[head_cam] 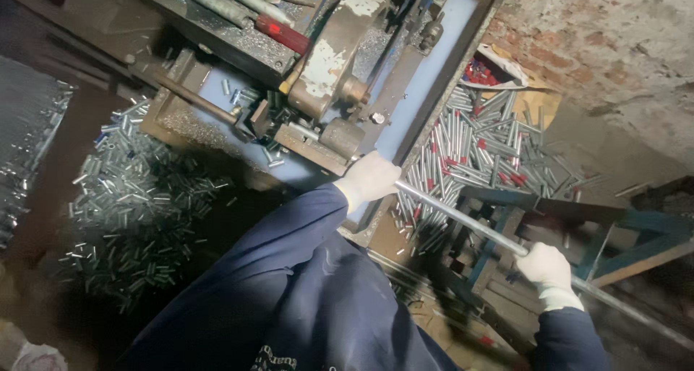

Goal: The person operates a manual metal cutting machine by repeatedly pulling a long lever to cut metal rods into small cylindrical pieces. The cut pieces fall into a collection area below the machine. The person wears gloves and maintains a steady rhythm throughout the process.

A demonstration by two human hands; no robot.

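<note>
Both hands are closed around a long, thin metal rod [463,215] that runs from the lower right of the scene up toward a worn cutting machine [340,67] in the middle. The left hand [370,177], in a pale glove, grips the rod right at the edge of the machine's grey tray [441,60]; the right hand [547,266], gloved the same way, grips it farther back, above a blue metal stand [578,219]. The main risk, as I judge it, lies with the left hand: it sits very near the moving parts of the machine, and a loose glove or the dark blue sleeve [289,233] could catch if the hand slides forward along the rod. The rod is long and its far end hangs out of view to the lower right, so it could sag or whip and pull out of line with the machine, jamming or bending. The floor also looks hazardous: a heap of short cut tubes [137,205] lies to the left and a heap of longer silver and red pieces [484,147] lies to the right by the brick wall [614,45], and any of these could roll underfoot. Tools with red handles [278,31] rest loose on the top of the machine and could shake off. The light is dim, which makes the feed point hard to see.
</note>
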